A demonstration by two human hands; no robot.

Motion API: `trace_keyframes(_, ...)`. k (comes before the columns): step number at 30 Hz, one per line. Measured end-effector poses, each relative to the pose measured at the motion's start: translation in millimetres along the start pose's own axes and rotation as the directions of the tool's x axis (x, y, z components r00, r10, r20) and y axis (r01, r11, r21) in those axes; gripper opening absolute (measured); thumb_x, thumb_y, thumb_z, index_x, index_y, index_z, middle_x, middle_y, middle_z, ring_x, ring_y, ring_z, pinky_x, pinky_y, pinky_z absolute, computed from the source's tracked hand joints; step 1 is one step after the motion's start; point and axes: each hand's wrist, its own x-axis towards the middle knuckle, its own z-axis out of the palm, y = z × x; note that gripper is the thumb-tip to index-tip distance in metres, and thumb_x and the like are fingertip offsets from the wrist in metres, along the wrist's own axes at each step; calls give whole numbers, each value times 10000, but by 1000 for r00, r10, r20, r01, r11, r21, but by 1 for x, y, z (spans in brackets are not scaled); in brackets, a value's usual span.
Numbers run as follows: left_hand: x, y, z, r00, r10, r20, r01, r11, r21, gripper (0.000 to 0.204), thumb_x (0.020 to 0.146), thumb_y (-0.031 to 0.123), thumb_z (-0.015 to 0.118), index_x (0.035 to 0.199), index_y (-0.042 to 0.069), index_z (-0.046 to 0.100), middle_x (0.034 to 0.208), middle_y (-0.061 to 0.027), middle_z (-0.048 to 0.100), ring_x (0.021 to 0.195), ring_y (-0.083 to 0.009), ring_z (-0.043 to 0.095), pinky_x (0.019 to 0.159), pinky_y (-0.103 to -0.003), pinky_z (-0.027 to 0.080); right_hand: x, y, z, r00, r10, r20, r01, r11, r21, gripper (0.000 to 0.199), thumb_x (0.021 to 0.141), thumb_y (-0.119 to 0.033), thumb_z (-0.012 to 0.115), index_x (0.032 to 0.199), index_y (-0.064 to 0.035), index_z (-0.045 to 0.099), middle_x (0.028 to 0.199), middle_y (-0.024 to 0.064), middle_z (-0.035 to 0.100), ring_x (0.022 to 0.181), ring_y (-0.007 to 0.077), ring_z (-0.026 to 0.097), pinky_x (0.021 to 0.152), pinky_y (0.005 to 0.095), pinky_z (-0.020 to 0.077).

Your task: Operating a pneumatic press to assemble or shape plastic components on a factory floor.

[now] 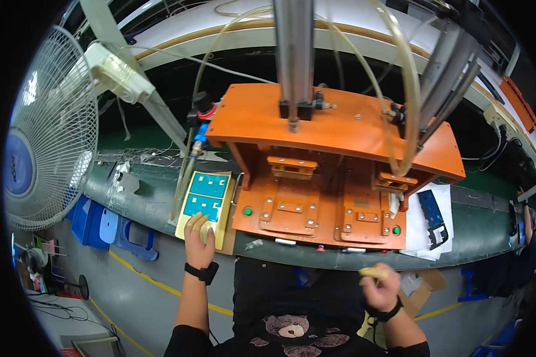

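Note:
My left hand [201,244] lies with fingers stretched out and thumb apart at the near end of a pale yellow tray [183,229]. Its fingertips reach the lower of two blue sheets [207,185] that bear small light squares. My right hand [381,287] hovers in front of the bench, apart from the machine. Its fingers are curled closed, with yellowish covers on the fingertips; whether something small is inside is hidden. Between and beyond my hands stands an orange press fixture [339,128] with two bolted stations and a green button at each side.
A dark blue flat part with a black frame [432,217] lies on white paper [445,202] at the right. A fan [53,131] stands at the left. Hoses and cylinders rise above the fixture. Blue bins [89,223] and an open cardboard box [423,291] are below the bench.

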Motion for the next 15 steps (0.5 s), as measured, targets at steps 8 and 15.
trace_keyframes(8, 41, -37, -2, 961, 44, 272, -70, 994, 86, 388, 724, 229, 790, 1052, 53, 678, 1194, -210, 625, 1182, -399, 529, 1041, -465, 401, 35, -13, 197, 824, 61, 564, -291, 899, 327, 266, 880, -137, 681, 1129, -57, 637, 869, 58, 608, 711, 133, 582, 648, 259, 490)
trace_keyframes(15, 46, -25, -2, 969, 89, 229, -131, 975, 178, 253, 743, 213, 770, 905, 29, 709, 1069, -225, 666, 993, -377, 633, 863, -422, 519, 74, -28, 289, 682, -248, 688, 294, 955, 52, 359, 812, -230, 653, 1114, -43, 603, 1148, 138, 547, 1037, 307, 555, 863, 415, 469)
